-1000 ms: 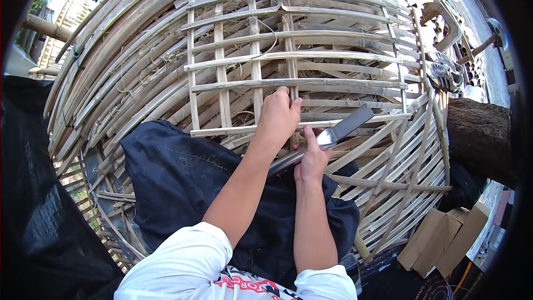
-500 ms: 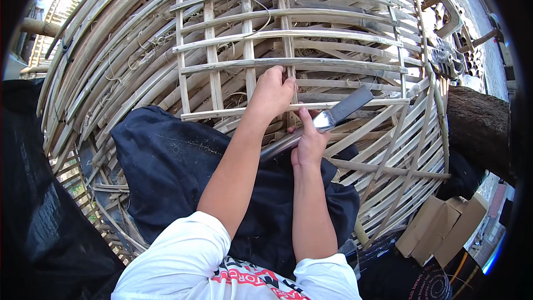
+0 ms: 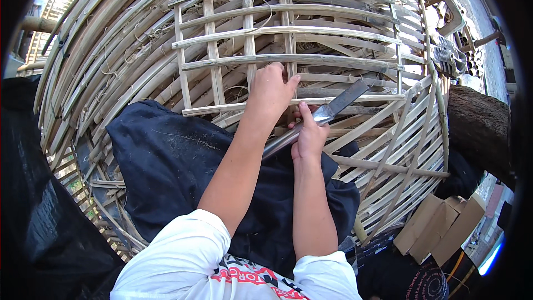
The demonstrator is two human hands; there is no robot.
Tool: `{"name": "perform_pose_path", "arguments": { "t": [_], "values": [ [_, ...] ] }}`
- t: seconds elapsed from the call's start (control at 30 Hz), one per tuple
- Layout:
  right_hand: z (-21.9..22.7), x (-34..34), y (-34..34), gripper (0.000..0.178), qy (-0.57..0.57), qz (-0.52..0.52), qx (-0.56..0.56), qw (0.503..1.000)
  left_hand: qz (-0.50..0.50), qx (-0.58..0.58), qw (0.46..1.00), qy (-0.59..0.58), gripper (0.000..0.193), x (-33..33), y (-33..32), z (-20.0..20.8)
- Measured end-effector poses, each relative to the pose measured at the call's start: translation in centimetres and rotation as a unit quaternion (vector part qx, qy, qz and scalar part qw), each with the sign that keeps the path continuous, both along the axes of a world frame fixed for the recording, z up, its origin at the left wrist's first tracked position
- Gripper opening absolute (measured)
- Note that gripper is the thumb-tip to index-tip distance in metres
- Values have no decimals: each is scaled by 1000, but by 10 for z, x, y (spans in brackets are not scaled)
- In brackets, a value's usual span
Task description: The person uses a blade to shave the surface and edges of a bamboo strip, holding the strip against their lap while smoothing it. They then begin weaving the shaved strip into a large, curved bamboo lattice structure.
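Observation:
A bamboo lattice (image 3: 250, 56) of crossed slats lies in front of me. My left hand (image 3: 270, 90) is closed at its near part, fingers curled over the upright slats between the two nearest cross slats, thumb pointing right. The fingertips are partly hidden behind the lattice. Just right of it, my right hand (image 3: 309, 136) grips a metal tool with a round, shiny handle and a flat, dark blade (image 3: 347, 99). The blade points up and right over the lattice's nearest cross slat. The right thumb and fingertips are up against that slat.
Dark cloth (image 3: 172, 150) covers my lap. Many loose bamboo strips (image 3: 111, 50) are heaped under and left of the lattice. A slatted bamboo panel (image 3: 408, 161) lies to the right, beside a thick log (image 3: 478, 128) and an opened cardboard box (image 3: 438, 225). Black sheeting (image 3: 44, 189) hangs at left.
The near edge of the lattice has shifted slightly up in the picture. My left thumb points out further right, and the tool's blade has tipped slightly. Both hands keep nearly the same place.

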State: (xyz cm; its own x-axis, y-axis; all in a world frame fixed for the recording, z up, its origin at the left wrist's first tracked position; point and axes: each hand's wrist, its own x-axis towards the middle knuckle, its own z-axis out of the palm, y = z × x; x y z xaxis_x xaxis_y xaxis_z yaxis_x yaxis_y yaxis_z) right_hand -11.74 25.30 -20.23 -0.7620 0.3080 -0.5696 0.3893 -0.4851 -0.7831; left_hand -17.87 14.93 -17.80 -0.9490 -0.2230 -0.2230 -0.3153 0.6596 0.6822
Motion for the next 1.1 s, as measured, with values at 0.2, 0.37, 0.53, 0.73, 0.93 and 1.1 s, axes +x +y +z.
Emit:
{"name": "perform_pose_path", "arguments": {
  "t": [0.2, 0.37, 0.53, 0.73, 0.93, 1.1],
  "values": [
    [-9, -1, 1, 16, 8, -5, -4, 1000, 29, 39, 999, 25, 25, 10, 11, -1],
    [-7, -1, -2, 16, 19, -4, -8, 1000, 24, 35, 995, 96, 26, 14, 10, -17],
    [-4, 0, -2, 16, 34, -18, 7, 999, 27, 87, 990, 105, 25, 16, 9, -14],
    [8, 1, -5, 15, 60, -27, -46, 997, 30, 86, 992, 92, 25, 15, 9, -1],
    [3, 1, -4, 15, 55, -24, -57, 997, 14, 72, 994, 77, 25, 12, 8, -3],
    [-4, 0, -2, 14, 51, -26, -40, 998, 14, 46, 997, 67, 32, 10, 9, -12]
  ]
}}
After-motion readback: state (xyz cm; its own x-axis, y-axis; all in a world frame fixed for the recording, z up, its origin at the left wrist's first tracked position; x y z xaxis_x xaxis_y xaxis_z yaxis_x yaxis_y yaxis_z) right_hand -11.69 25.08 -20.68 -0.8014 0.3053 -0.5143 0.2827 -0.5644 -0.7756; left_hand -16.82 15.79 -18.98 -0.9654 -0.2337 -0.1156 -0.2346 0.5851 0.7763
